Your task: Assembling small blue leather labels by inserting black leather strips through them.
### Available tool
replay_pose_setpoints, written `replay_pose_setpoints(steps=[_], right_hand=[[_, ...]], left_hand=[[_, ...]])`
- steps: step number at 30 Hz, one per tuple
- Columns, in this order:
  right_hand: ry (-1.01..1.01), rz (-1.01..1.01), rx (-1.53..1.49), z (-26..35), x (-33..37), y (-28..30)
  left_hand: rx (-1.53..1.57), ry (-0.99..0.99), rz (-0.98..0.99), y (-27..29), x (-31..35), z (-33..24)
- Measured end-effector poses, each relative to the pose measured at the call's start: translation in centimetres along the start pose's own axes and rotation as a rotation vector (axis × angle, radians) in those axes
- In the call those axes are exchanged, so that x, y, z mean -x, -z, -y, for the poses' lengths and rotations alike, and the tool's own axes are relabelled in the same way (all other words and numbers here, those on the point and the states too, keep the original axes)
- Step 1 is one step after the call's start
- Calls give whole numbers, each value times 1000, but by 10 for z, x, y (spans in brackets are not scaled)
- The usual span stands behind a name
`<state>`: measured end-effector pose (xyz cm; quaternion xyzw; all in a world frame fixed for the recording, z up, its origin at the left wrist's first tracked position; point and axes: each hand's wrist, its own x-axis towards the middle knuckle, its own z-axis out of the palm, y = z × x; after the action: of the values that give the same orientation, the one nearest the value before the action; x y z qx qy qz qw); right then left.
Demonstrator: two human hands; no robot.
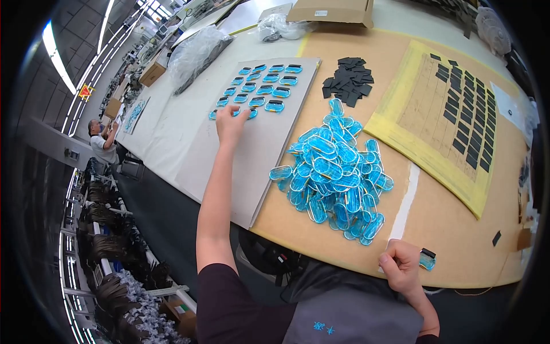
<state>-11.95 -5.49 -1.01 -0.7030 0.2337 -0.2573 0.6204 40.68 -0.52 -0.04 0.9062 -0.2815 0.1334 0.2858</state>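
My left hand reaches over a grey board, its bent fingers closed on a blue oval piece at the near end of several rows. Those rows are blue translucent ovals, each with a black strip along one edge. In the middle of the table rises a heap of loose blue ovals with light rims. My right hand is curled into a fist at the table's near edge; what it holds, if anything, is hidden. Just right of it lies one blue oval with a black strip.
Behind the heap is a pile of black rectangles. A yellow-edged board at the right carries rows of black rectangles. A cardboard box and plastic-wrapped bundles sit at the back. Another person works at the far left.
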Motion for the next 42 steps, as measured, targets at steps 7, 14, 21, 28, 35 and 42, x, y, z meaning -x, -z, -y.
replay_pose_setpoints(steps=[7, 14, 21, 28, 35, 42], right_hand=[[19, 18, 40, 1, 2, 4], [19, 22, 55, 8, -1, 2], [25, 27, 38, 6, -1, 0], [32, -9, 8, 3, 4, 1], [24, -25, 10, 1, 6, 1], [52, -41, 20, -1, 14, -1]], left_hand=[[18, -178, 116, -12, 18, -2], [156, -200, 148, 2, 25, 7], [551, -616, 411, 29, 84, -91], [215, -917, 602, 77, 134, -162], [160, -915, 644, 80, 139, -165], [183, -933, 582, 87, 151, -168]])
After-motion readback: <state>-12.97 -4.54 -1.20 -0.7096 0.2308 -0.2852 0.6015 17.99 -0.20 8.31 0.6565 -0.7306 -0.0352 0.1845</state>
